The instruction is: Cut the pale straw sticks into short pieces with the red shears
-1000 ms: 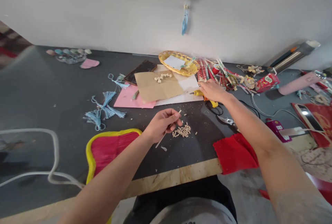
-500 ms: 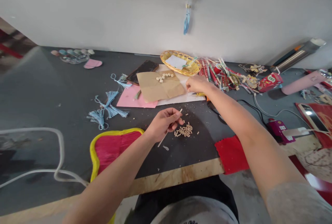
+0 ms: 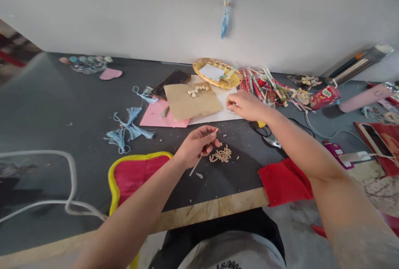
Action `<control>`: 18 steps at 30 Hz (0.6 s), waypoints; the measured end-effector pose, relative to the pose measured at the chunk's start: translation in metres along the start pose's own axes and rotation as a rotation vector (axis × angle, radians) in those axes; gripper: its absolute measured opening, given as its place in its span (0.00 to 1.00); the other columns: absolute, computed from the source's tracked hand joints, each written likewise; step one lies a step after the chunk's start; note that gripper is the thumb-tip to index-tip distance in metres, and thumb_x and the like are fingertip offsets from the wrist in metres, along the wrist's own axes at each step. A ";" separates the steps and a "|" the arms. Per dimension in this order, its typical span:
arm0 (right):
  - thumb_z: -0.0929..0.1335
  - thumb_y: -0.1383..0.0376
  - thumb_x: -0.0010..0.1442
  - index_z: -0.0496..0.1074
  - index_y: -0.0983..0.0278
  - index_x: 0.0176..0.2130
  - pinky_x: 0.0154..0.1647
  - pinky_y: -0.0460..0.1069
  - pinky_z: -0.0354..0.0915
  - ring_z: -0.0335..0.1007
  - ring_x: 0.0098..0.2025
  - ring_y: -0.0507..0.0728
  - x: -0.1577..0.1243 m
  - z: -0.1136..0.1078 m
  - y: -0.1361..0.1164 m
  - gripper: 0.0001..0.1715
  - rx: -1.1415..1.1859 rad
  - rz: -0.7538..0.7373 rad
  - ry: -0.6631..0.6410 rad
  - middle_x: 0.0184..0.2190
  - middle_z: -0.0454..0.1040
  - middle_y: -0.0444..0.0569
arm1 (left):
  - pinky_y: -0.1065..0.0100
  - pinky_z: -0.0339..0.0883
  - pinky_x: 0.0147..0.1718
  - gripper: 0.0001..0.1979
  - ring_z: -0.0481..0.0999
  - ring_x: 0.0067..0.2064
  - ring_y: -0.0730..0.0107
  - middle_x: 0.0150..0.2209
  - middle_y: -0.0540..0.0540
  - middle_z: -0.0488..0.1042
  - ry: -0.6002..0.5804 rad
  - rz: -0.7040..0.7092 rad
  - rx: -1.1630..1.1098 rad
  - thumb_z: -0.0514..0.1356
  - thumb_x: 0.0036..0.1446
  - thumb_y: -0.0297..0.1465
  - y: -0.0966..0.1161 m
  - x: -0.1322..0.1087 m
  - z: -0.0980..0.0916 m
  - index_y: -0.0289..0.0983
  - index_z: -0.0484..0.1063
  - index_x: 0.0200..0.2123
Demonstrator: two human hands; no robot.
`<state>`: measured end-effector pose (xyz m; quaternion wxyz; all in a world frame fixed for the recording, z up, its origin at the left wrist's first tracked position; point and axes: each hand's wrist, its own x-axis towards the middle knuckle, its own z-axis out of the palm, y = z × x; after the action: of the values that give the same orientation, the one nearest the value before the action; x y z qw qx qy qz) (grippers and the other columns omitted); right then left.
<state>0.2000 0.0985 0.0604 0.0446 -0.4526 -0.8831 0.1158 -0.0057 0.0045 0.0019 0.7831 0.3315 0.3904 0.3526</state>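
Observation:
My left hand [image 3: 201, 143] is closed in a pinch around a thin pale stick [image 3: 195, 166], which slants down to the left with its upper tip just past the thumb. Just right of that hand lies a heap of small cut tan pieces [image 3: 222, 154] on the dark table. My right hand [image 3: 245, 105] is over the right end of a white sheet [image 3: 204, 118], its fingers curled together; anything between them is hidden. Beside it, a brown paper [image 3: 190, 109] bears several cream beads [image 3: 198, 91]. A yellow-handled metal tool [image 3: 272, 142] lies partly under my right forearm.
Blue tassels [image 3: 132, 121] and a dark phone [image 3: 171, 84] lie left of the papers. Behind are a wicker basket [image 3: 199, 69] and a pile of red-patterned strips [image 3: 254, 83]. A yellow-edged pink pad [image 3: 140, 173], red cloth [image 3: 283, 184] and white cable [image 3: 73, 177] are nearer me.
My right hand has moved slightly right across the white sheet, and its forearm shifted right, showing more of the metal tool. My left hand keeps its hold on the stick.

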 end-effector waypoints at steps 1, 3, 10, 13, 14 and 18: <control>0.63 0.68 0.64 0.70 0.64 0.34 0.40 0.51 0.55 0.65 0.40 0.57 -0.016 0.005 -0.006 0.08 0.003 -0.034 -0.004 0.34 0.75 0.49 | 0.79 0.42 0.13 0.14 0.61 0.16 0.83 0.23 0.48 0.75 -0.007 -0.009 -0.005 0.66 0.52 0.33 0.000 0.000 0.000 0.36 0.67 0.40; 0.64 0.67 0.64 0.70 0.63 0.33 0.41 0.51 0.54 0.64 0.40 0.57 -0.048 0.020 -0.019 0.07 -0.022 -0.084 -0.020 0.33 0.74 0.48 | 0.80 0.42 0.13 0.15 0.61 0.16 0.83 0.23 0.48 0.76 -0.016 -0.028 -0.005 0.65 0.52 0.31 0.000 0.000 0.000 0.36 0.67 0.42; 0.64 0.67 0.65 0.69 0.62 0.36 0.39 0.53 0.53 0.63 0.42 0.59 -0.099 0.071 -0.036 0.06 -0.141 -0.060 0.040 0.35 0.75 0.49 | 0.81 0.46 0.13 0.15 0.62 0.18 0.82 0.26 0.46 0.76 0.018 -0.067 0.055 0.64 0.52 0.29 0.000 0.001 0.003 0.35 0.67 0.43; 0.64 0.69 0.63 0.70 0.62 0.37 0.39 0.53 0.54 0.64 0.43 0.60 -0.098 0.078 -0.032 0.06 -0.119 -0.042 0.064 0.36 0.76 0.50 | 0.81 0.48 0.13 0.14 0.63 0.19 0.83 0.28 0.46 0.75 0.028 -0.059 0.075 0.64 0.51 0.28 0.000 0.000 0.005 0.34 0.69 0.43; 0.64 0.71 0.63 0.71 0.62 0.38 0.40 0.53 0.55 0.64 0.43 0.60 -0.098 0.080 -0.030 0.07 -0.098 -0.037 0.068 0.37 0.76 0.50 | 0.81 0.49 0.12 0.14 0.63 0.19 0.83 0.29 0.46 0.75 0.029 -0.052 0.078 0.64 0.51 0.27 0.000 0.000 0.005 0.34 0.69 0.42; 0.62 0.74 0.63 0.71 0.63 0.41 0.43 0.52 0.60 0.67 0.43 0.58 -0.099 0.082 -0.023 0.11 0.044 -0.004 0.135 0.41 0.77 0.50 | 0.80 0.54 0.12 0.13 0.65 0.20 0.82 0.31 0.46 0.75 0.029 -0.045 0.101 0.62 0.54 0.27 -0.001 0.000 0.006 0.32 0.70 0.44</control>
<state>0.2253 -0.0082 -0.0105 0.1142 -0.4565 -0.8762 0.1044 0.0002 0.0022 0.0038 0.7673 0.3566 0.4266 0.3195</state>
